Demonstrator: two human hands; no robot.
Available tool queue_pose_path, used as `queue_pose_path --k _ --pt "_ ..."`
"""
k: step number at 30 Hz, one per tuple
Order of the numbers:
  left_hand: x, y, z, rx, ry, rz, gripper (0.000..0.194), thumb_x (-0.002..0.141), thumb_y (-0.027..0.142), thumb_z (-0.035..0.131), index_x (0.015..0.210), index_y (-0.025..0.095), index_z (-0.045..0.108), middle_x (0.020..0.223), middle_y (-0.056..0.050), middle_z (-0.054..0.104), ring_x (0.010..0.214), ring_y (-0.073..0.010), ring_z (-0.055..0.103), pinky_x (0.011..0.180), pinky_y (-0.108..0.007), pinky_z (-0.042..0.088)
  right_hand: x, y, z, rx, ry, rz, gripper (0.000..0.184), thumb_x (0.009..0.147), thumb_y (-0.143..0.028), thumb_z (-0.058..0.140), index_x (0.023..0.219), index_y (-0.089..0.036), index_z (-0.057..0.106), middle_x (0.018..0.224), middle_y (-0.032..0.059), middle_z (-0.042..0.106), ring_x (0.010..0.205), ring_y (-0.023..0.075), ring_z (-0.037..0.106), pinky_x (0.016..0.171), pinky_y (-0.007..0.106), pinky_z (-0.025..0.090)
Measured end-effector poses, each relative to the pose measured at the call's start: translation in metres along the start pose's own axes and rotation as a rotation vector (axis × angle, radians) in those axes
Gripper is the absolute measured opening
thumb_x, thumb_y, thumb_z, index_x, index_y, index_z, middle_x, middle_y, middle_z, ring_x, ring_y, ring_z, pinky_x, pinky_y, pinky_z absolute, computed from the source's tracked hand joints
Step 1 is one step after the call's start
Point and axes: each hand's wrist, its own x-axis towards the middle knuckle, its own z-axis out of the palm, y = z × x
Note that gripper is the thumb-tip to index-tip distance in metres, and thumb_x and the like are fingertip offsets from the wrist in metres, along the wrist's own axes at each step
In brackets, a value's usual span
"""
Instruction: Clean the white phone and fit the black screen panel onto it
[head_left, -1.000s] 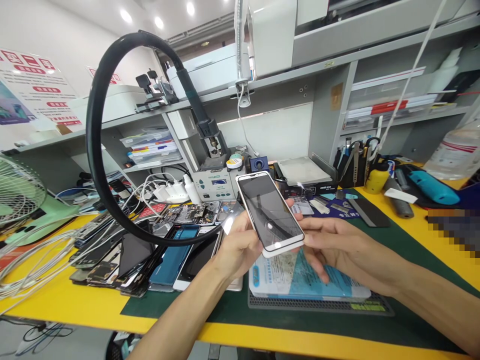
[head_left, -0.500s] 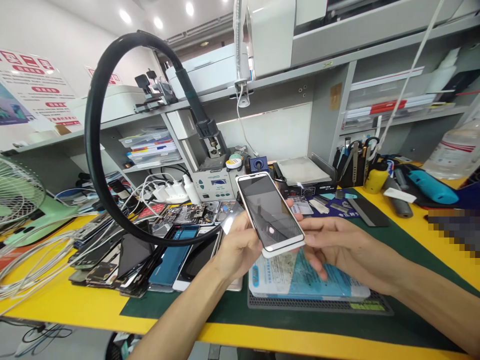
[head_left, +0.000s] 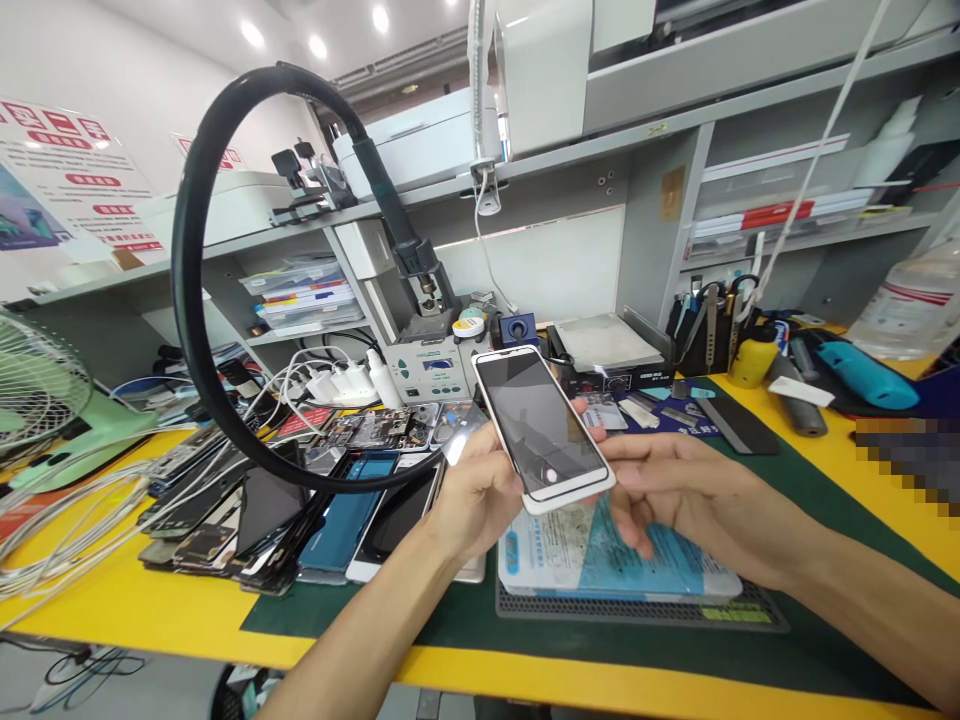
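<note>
White-framed smartphone, its glossy dark screen turned up toward the wearer, is held above a repair counter, directly in front of the person and between the two hands. Its long axis runs on a slant: the top end points away and a little to the left, while the bottom end comes nearer the body and off to the right.

The left hand is the closer of the two and appears to bear the weight, closed around the phone's lower left side, with the thumb along the near edge and fingertips showing past the far one. Its forearm rises from the bottom of the view, angled forward and to the right.

The right hand comes in from the opposite side, its forearm slanting inward and its fingers loosely spread. Upper fingertips meet the phone's lower right corner, while another finger hangs lower; whether they pinch the corner or merely rest against it cannot be told.

Beneath the hands, a blue-and-white printed packet lies on a dark perforated pad atop a green mat. Nearby, to the left, sits a blue-backed phone.
</note>
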Motion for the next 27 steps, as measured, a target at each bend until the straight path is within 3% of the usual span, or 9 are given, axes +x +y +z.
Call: queue_pose_path --k 5,8,10,14,21,27 --pt "-0.001 0.001 0.001 -0.008 0.027 0.006 0.071 0.050 0.013 0.057 0.120 0.016 0.070 0.112 -0.012 0.076 0.108 -0.0382 0.069 0.093 -0.052 0.053 0.002 0.002 -0.001 -0.063 0.056 -0.068 0.032 0.091 -0.047 0.072 0.093 -0.015 0.070 0.083 0.0080 0.071 0.065 0.0162 0.066 0.055 0.025 0.055" --pt "-0.001 0.001 0.000 -0.014 0.045 -0.004 0.065 0.051 0.013 0.058 0.115 0.016 0.073 0.115 -0.011 0.076 0.114 -0.0388 0.067 0.095 -0.052 0.052 0.004 0.004 -0.002 -0.143 0.169 -0.121 0.036 0.092 -0.054 0.071 0.091 -0.018 0.065 0.073 0.0037 0.065 0.063 0.0164 0.065 0.055 0.026 0.055" --pt "-0.001 0.001 0.000 -0.001 0.062 -0.011 0.061 0.051 0.013 0.058 0.110 0.016 0.074 0.118 -0.011 0.075 0.117 -0.0390 0.065 0.096 -0.051 0.052 0.004 0.007 -0.002 -0.236 0.272 -0.183 0.038 0.091 -0.056 0.072 0.097 -0.019 0.064 0.075 0.0025 0.063 0.065 0.0174 0.065 0.056 0.027 0.055" --pt "0.000 -0.002 -0.001 0.029 0.075 0.002 0.056 0.052 0.011 0.059 0.105 0.016 0.075 0.117 -0.009 0.075 0.117 -0.0356 0.065 0.097 -0.045 0.051 0.002 0.014 0.001 -0.487 0.438 -0.343 0.043 0.091 -0.056 0.073 0.115 -0.022 0.063 0.101 0.0083 0.066 0.084 0.0214 0.067 0.061 0.029 0.057" --pt "0.003 -0.010 -0.001 0.078 0.061 0.063 0.057 0.055 0.005 0.058 0.108 0.016 0.073 0.098 -0.006 0.075 0.100 -0.0257 0.067 0.087 -0.036 0.050 0.002 0.024 0.011 -0.849 0.477 -0.500 0.064 0.089 -0.054 0.075 0.142 -0.025 0.054 0.135 0.0145 0.059 0.106 0.0269 0.063 0.070 0.033 0.061" --pt "0.003 -0.011 0.002 0.119 0.073 0.066 0.060 0.057 0.004 0.058 0.114 0.017 0.071 0.099 -0.004 0.074 0.098 -0.0235 0.066 0.085 -0.033 0.049 0.005 0.027 0.012 -1.005 0.505 -0.495 0.071 0.086 -0.061 0.075 0.143 -0.024 0.055 0.131 0.0139 0.059 0.101 0.0253 0.064 0.070 0.033 0.061"
